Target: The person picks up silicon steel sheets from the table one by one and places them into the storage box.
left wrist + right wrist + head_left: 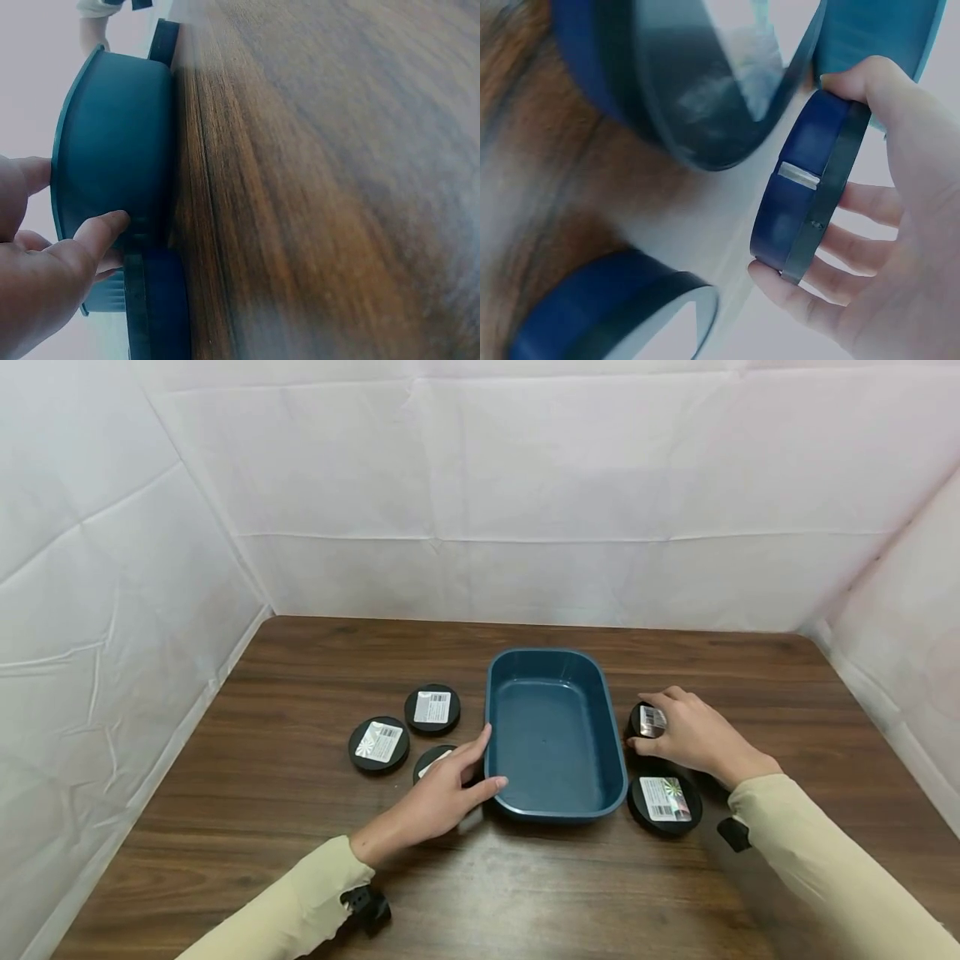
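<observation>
A blue rectangular bin (551, 817) stands mid-table with nothing inside it. My left hand (442, 789) grips its near left wall, thumb over the rim and fingers outside, as the left wrist view also shows. To the right of the bin, my right hand (693, 735) holds a round flat container (651, 721) by its sides. In the right wrist view this container (795, 180) has a navy and black edge, pinched between thumb and fingers. Just nearer lies another labelled round container (663, 806). A further one (630, 315) is mostly hidden under my right arm in the head view.
Left of the bin lie several similar labelled containers: one at the back (432, 708), one farther left (378, 745), and one (429, 758) partly covered by my left hand. The wooden table (300, 668) is bordered by white cloth walls (525, 485).
</observation>
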